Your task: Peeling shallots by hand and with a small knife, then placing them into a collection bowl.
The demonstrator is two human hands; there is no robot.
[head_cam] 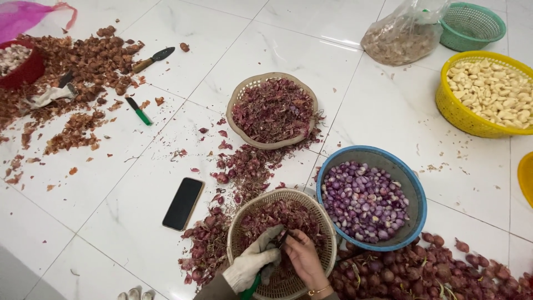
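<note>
My left hand [256, 262] wears a pale work glove and grips a small knife with a green handle [251, 290], its dark blade pointing up toward my right hand. My bare right hand [302, 258], with a thin bracelet at the wrist, pinches a small shallot against the blade; the shallot is mostly hidden by the fingers. Both hands hover over a beige woven basket [328, 236] full of purple shallot peels. Just to the right stands a blue basket [355, 153] holding peeled purple shallots [363, 200].
Unpeeled shallots [433, 272] are heaped at bottom right. A second beige basket of peels [240, 94] sits farther off. A black phone [183, 203] lies on the white tiles. A yellow basket [451, 105] holds garlic cloves; brown peels [89, 61] and two loose knives lie left.
</note>
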